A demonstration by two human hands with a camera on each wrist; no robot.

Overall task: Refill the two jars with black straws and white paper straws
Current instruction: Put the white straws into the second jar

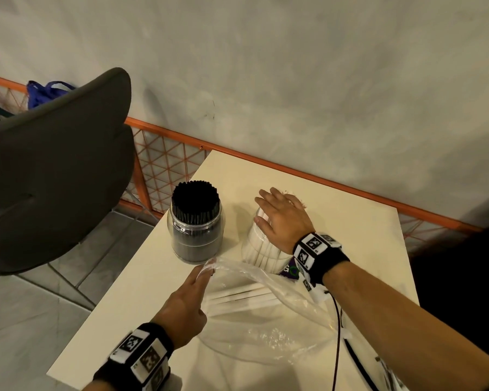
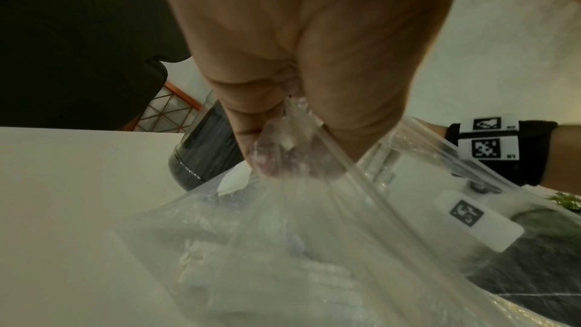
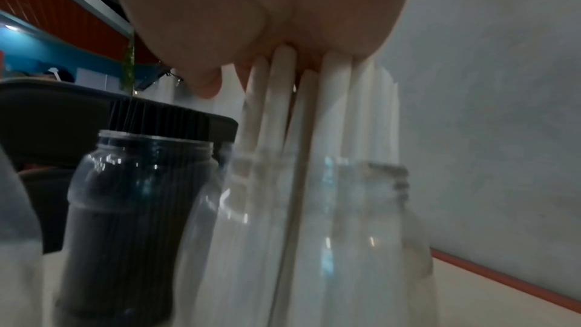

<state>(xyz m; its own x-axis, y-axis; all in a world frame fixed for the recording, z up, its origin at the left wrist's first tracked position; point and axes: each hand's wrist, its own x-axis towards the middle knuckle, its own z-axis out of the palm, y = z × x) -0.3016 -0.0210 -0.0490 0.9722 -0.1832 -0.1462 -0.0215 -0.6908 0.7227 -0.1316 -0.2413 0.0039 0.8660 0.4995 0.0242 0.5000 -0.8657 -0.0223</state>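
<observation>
Two clear jars stand on the cream table (image 1: 359, 221). The left jar (image 1: 196, 235) (image 3: 132, 208) is packed with black straws (image 1: 196, 197). The right jar (image 1: 261, 246) (image 3: 346, 233) holds white paper straws (image 3: 283, 108). My right hand (image 1: 280, 214) lies flat on the tops of the white straws, fingers straight; its palm (image 3: 267, 9) presses on their ends. My left hand (image 1: 187, 300) pinches the edge of a clear plastic bag (image 1: 266, 314) (image 2: 298, 245) between thumb and fingers (image 2: 251, 138). A few white straws (image 1: 243, 294) lie inside the bag.
A dark grey chair back (image 1: 54, 170) stands left of the table. An orange mesh rail (image 1: 164, 165) runs behind the table along a grey wall. A black cable (image 1: 336, 334) hangs from my right wrist band across the bag.
</observation>
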